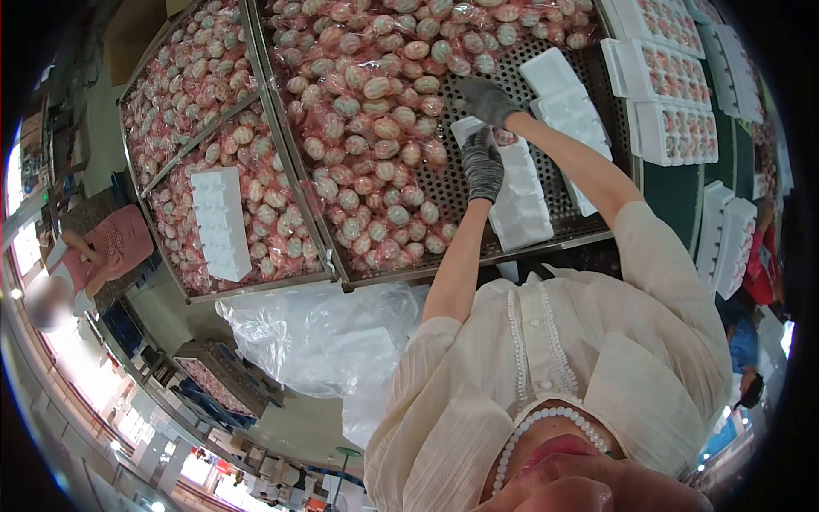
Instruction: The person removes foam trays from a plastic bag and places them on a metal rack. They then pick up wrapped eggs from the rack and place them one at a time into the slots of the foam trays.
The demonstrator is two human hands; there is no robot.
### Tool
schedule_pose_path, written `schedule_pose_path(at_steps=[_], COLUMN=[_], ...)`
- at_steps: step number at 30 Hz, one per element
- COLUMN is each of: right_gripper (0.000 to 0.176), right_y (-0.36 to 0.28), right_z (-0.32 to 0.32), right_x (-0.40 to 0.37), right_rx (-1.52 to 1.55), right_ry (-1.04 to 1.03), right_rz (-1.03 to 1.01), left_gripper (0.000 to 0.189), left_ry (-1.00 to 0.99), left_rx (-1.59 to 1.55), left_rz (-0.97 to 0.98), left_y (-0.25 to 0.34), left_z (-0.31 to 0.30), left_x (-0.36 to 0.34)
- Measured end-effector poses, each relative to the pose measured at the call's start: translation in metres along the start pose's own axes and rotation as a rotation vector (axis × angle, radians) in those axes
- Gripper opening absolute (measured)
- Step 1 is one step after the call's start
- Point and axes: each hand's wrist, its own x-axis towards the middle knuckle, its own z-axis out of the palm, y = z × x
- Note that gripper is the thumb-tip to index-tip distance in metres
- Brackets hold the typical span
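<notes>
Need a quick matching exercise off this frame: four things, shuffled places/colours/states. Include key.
Things:
1. gloves
2. lone white tray
3. plastic sheet
4. filled trays

Places, colours, states:
A. crumpled and see-through
B. right of the holed metal surface in the picture
C. grey, on the left hand and right hand
D. lying on wrapped balls

Pairs: 1-C, 2-D, 3-A, 4-B
</notes>
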Motion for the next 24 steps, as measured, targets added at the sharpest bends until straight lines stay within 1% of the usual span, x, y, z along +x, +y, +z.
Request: schedule_pose_path(at_steps=[1,2,4,5,6,7,8,9,10,12,13,14,16,17,18,20,21,22,24], right_gripper=[0.018,0.018,0.018,0.018,0.017,0.017,0.017,0.017,0.016,0.016,0.016,0.016,0.019,0.028,0.028,0.037,0.041,0.041,0.039], right_y=[-0.003,-0.003,-0.009,-0.011,-0.018,-0.023,-0.028,-0.030,-0.029,-0.026,-0.019,-0.009,0.012,0.035,0.040,0.051,0.062,0.062,0.059], right_z=[0.023,0.037,0.050,0.052,0.046,0.040,0.035,0.028,0.022,0.017,0.012,0.006,-0.008,-0.002,-0.006,-0.014,-0.010,-0.008,-0.002], right_x=[0.009,0.016,0.032,0.029,0.020,0.011,-0.003,-0.020,-0.039,-0.072,-0.082,-0.090,-0.105,-0.108,-0.107,-0.107,-0.106,-0.107,-0.104], right_rx=[-0.019,-0.011,0.047,0.055,0.081,0.100,0.096,-0.032,-0.165,-0.320,-0.087,-0.084,0.142,0.560,0.561,0.622,0.598,0.598,0.408], right_ry=[0.227,0.228,-0.176,-0.174,-0.172,-0.169,-0.166,-0.153,-0.138,0.020,0.040,0.044,0.293,0.255,0.263,0.002,-0.127,-0.128,-0.116], right_rz=[-0.081,-0.072,0.050,0.052,0.002,-0.052,-0.051,-0.219,-0.382,-0.468,-0.495,-0.491,-0.274,-0.018,-0.010,0.101,-0.018,-0.017,0.051], left_gripper=[0.034,0.034,0.027,0.026,0.026,0.026,0.027,0.022,0.022,0.018,0.017,0.017,0.018,0.016,0.016,0.020,0.020,0.020,0.021], left_ry=[0.088,0.078,0.122,0.199,0.196,0.206,0.214,0.211,0.197,0.035,0.038,0.033,-0.002,-0.092,-0.103,-0.314,-0.348,-0.348,-0.169], left_rx=[-0.070,-0.064,-1.188,-1.164,-1.161,-1.334,-1.509,-1.607,-1.613,-1.201,-1.024,-1.020,-0.995,-1.066,-1.063,-0.942,-0.792,-0.792,-0.135], left_rz=[-0.090,-0.090,-0.699,-0.834,-0.836,-0.856,-0.872,-0.903,-0.903,-0.824,-0.842,-0.841,-0.716,-0.754,-0.754,-0.802,-0.820,-0.822,-0.324], left_y=[-0.019,-0.024,-0.030,-0.028,-0.028,-0.029,-0.029,-0.028,-0.039,-0.056,-0.038,-0.022,0.001,0.001,0.002,0.004,0.001,-0.006,-0.016], left_z=[0.013,0.012,-0.008,-0.021,-0.033,-0.042,-0.050,-0.055,-0.048,-0.028,-0.032,-0.037,-0.042,-0.042,-0.039,-0.031,-0.023,-0.016,-0.006], left_x=[-0.004,-0.002,0.012,0.015,0.020,0.026,0.031,0.035,0.034,0.030,0.027,0.024,0.020,0.018,0.016,0.015,0.016,0.013,0.008])
